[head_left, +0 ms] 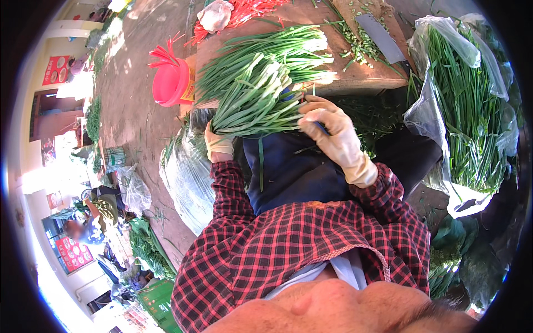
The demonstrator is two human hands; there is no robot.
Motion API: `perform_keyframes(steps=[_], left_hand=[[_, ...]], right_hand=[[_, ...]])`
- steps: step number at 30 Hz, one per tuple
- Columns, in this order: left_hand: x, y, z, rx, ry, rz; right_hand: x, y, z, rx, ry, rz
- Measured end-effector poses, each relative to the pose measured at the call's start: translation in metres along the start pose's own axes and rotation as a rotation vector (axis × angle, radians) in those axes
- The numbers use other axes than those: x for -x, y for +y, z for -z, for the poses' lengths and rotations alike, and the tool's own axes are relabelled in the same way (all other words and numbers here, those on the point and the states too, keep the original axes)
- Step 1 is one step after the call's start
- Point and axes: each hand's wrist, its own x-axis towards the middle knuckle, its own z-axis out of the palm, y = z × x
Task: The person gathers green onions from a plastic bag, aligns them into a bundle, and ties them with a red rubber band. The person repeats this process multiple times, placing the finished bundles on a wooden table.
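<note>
My left hand (218,142), in a pale glove, grips the left side of a loose bundle of green garlic chives (254,98) held over my lap. My right hand (333,133), also gloved, is at the bundle's right side with its fingers bent. Its fingertips are close to the leaves there; whether they pinch any is unclear. Behind this bundle, more garlic chives (287,45) lie across a wooden board (349,81), their pale ends to the right.
On the board's right lie a cleaver (381,39) and trimmed stem ends (362,56). Red ties (245,16) lie under a stone (215,16). A red bucket (170,85) stands left. Plastic bags (433,120) (187,179) flank me. Another person (89,227) is far left.
</note>
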Motion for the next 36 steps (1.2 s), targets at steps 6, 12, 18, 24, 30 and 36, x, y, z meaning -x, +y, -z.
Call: perform_keyframes(steps=[6,12,18,24,30,36], left_hand=[[-0.002,-0.013,-0.005,0.481,0.014,0.039],[-0.013,-0.035,-0.008,0.510,0.203,-0.107],[-0.010,-0.019,-0.008,0.694,0.096,-0.003],[-0.003,-0.005,-0.009,0.726,0.154,-0.019],[-0.016,-0.014,-0.011,1.616,0.076,0.339],[0.003,0.014,0.004,1.780,-0.030,0.329]], right_hand=[[-0.026,-0.020,0.021,0.282,-0.010,0.053],[-0.045,0.001,-0.037,0.210,0.037,-0.081],[-0.008,0.017,-0.041,-0.212,0.067,-0.343],[0.003,0.016,-0.038,-1.156,0.253,-0.471],[0.009,0.009,-0.024,-0.477,0.196,-0.434],[0.004,0.015,-0.031,-0.379,0.148,-0.394]])
